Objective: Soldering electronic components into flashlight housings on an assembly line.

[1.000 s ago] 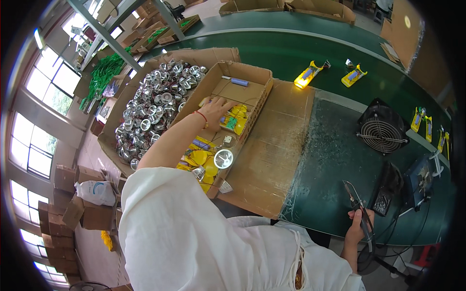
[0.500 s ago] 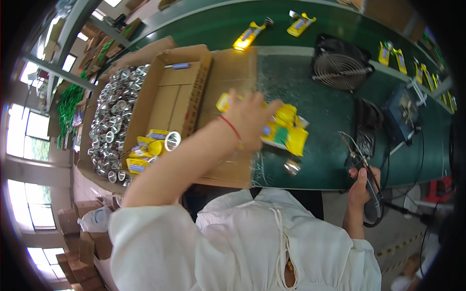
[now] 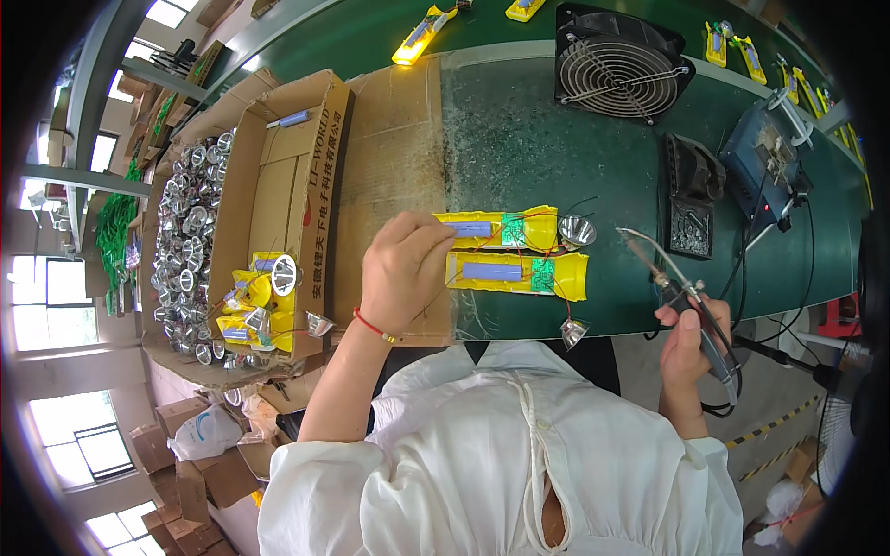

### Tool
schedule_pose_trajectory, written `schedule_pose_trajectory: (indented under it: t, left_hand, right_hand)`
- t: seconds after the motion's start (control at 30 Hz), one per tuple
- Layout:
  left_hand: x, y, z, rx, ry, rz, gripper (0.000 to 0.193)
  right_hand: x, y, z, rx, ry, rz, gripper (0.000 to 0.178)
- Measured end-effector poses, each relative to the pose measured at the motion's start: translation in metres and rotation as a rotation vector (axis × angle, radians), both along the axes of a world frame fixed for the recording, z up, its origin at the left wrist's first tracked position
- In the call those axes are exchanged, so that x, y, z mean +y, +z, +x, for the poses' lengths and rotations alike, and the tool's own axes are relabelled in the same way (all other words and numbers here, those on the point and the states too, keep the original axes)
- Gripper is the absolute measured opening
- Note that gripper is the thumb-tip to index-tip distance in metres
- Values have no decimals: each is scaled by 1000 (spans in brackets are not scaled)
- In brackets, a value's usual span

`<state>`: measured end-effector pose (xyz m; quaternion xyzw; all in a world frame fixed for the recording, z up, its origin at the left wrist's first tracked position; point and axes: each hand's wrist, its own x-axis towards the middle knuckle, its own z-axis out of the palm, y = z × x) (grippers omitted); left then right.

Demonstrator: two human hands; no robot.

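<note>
Two yellow plastic housings lie side by side: the far housing and the near housing. Each holds a blue cylindrical battery and a green circuit board, with thin wires. A silver reflector cup sits at the far one's right end; another reflector lies by the table edge. My left hand is closed, its fingertips pinched together at the far housing's left end; what they pinch is hidden. In my right hand is a soldering iron with a bent metal tube, its tip raised right of the housings.
An open carton on the left holds yellow housings and a battery, beside many silver reflectors. A black fan stands at the back, with a black tray and a blue soldering station to its right. Cables hang off the right side.
The two housings now lie straight and parallel, where they were bunched under my left hand. That hand has drawn back left and closed. My right hand still holds the soldering iron.
</note>
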<state>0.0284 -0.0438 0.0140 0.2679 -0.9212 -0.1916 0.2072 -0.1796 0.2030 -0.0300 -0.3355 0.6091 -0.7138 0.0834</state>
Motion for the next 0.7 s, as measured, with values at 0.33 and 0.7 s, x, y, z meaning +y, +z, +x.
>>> schedule_pose_trajectory:
  t: [0.33,0.7]
  left_hand:
    - [-16,0,-36,-211,-371,5,32]
    - [-21,-22,-38,147,-401,163,10]
  right_hand:
    - [-19,4,20,-79,194,103,21]
    - [-27,6,18,-130,171,77,19]
